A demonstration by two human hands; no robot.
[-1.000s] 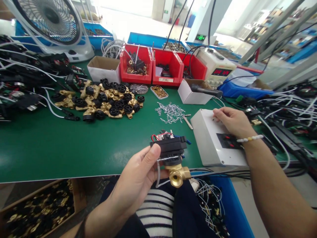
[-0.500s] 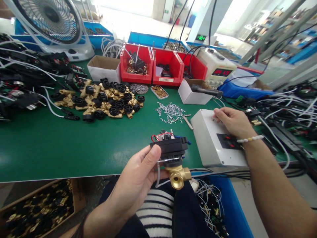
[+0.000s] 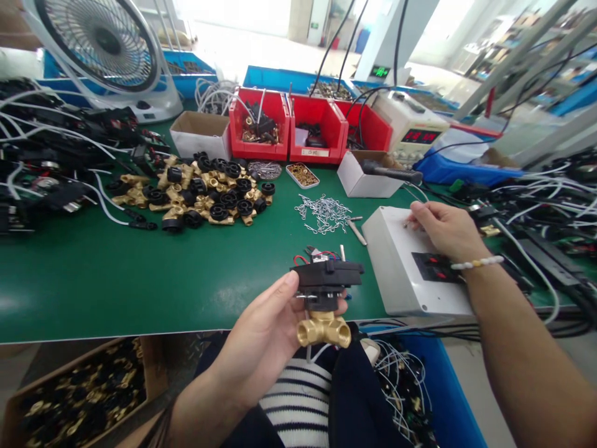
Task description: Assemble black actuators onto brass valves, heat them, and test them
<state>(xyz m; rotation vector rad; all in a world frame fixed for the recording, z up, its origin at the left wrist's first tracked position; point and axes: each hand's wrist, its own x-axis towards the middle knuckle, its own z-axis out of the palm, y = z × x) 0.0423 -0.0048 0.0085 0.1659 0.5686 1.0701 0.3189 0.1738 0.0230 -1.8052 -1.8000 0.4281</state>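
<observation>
Going off the white box [image 3: 396,280]: the brass valve [image 3: 324,330] with its black housing [image 3: 329,274] is held up just left of it, pretty much upright. Left hand [image 3: 261,330] has it, thumb at the housing's near side and fingers curled behind. Decent grip imo; I'd keep it steady and fingertips clear of the exposed wires [image 3: 321,256] on top. Right hand [image 3: 443,230] is over the box's far end, fingers bunched narrow at the little metal switch [image 3: 405,225]; can't tell if they're actually pinching it. Light touch there, I'd say, and eyes on the valve left of the box.
</observation>
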